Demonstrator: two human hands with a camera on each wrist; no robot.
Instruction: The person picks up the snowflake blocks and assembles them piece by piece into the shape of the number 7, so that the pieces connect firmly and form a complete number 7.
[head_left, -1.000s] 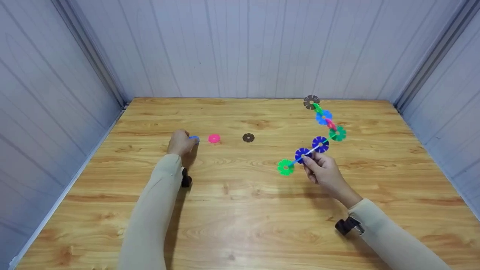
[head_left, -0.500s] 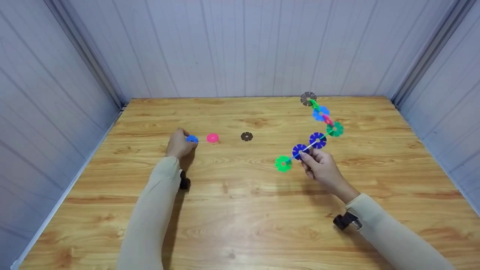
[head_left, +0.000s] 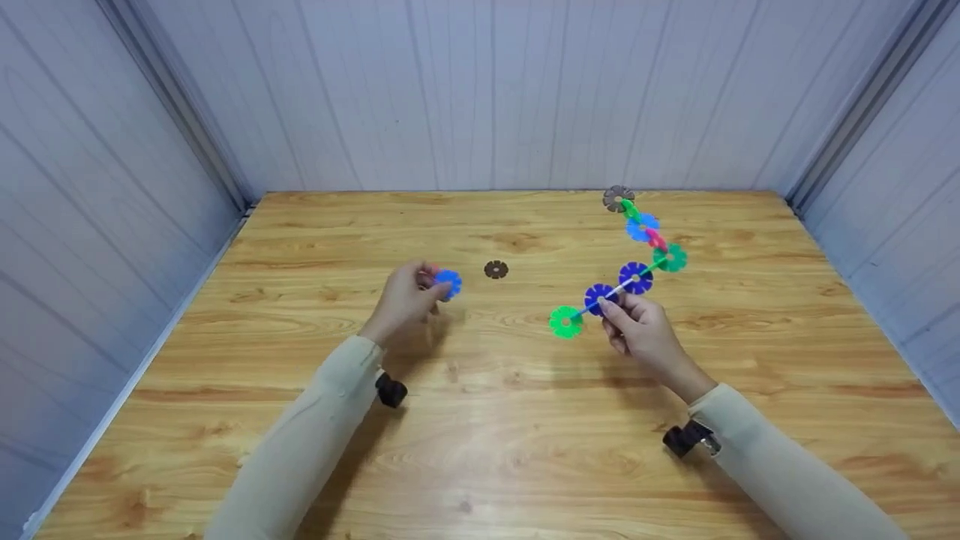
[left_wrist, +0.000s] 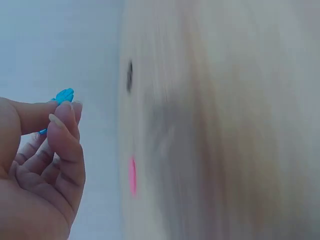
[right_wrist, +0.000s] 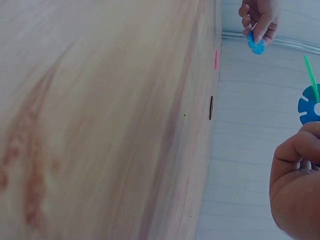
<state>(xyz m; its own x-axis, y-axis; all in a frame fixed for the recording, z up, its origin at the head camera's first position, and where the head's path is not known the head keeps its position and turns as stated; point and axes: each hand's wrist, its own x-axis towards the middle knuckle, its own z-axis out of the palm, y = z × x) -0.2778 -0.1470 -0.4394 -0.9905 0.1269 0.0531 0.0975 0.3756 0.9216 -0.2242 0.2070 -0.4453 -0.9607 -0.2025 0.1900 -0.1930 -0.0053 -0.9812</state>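
My left hand (head_left: 405,301) pinches a light blue notched snowflake disc (head_left: 448,283) between thumb and fingers, raised off the table; the left wrist view shows a bit of this disc (left_wrist: 65,96) past the fingertips. To the right, my right hand (head_left: 649,334) grips a zigzag chain of joined snowflake discs by its lower part, near a dark blue disc (head_left: 636,277) and a white one seen edge-on. A bright green disc (head_left: 565,322) ends the chain nearest me; a brown disc (head_left: 618,199) ends it at the far side. The chain is held above the table.
On the wood-grain table (head_left: 480,420) lie a loose brown disc (head_left: 496,269) and a pink disc (left_wrist: 133,176), mostly hidden behind my left hand in the head view. Pale panel walls (head_left: 450,97) stand at the back and both sides.
My left hand has lifted the light blue disc off the table and carried it rightward, past the pink disc. The right hand and its chain have barely moved.
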